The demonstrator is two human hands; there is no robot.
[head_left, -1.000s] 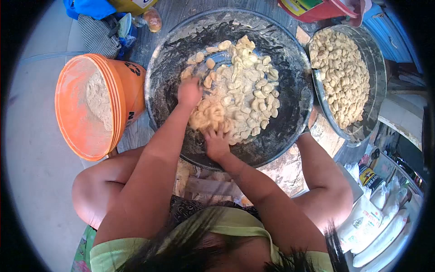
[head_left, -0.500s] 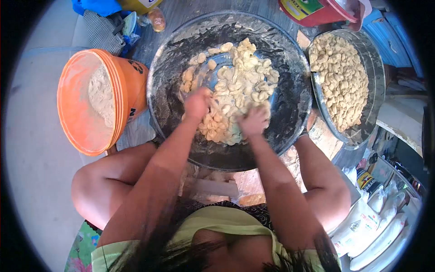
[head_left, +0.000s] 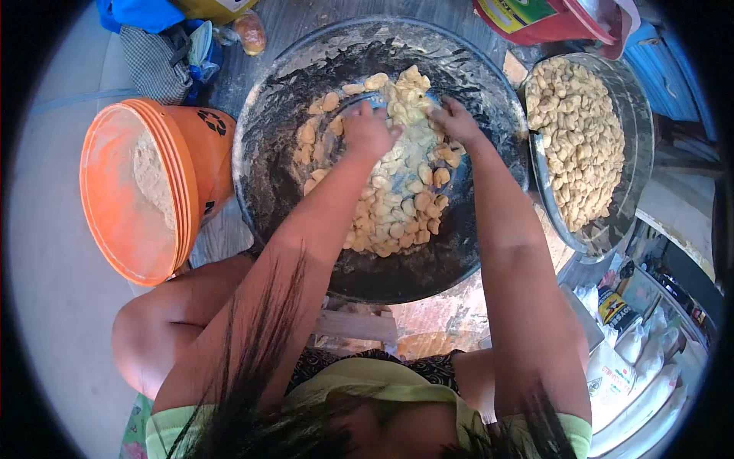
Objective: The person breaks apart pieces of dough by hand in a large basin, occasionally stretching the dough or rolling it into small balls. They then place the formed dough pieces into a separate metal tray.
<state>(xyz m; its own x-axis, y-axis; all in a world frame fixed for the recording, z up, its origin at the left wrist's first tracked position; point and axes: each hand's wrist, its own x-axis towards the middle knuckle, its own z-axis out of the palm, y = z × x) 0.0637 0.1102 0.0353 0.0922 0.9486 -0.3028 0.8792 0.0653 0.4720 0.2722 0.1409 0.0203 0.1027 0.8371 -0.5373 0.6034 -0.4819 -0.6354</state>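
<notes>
A wide black basin (head_left: 264, 187) stands before me, its inner wall streaked with white powder. Inside lies a heap of pale, floury dough-like pieces (head_left: 397, 218), with a clumped yellowish mass at its far side. My left hand (head_left: 371, 131) is at the heap's left edge, fingers apart and touching the pieces. Across the clump, my right hand (head_left: 457, 124) reaches in from the right with its fingers spread and bent. The fingertips of both hands are partly hidden among the pieces.
An orange bucket (head_left: 218, 145) of pale powder leans at the left. On the right, a second dark tub (head_left: 638, 145) holds many similar pieces. A red container (head_left: 527, 23) is at the back right; filled plastic bags (head_left: 631, 398) lie at the lower right.
Both hands have moved away from me, from the heap's near part to its far part. The near pieces are now uncovered and lie more spread out. The view has shifted slightly.
</notes>
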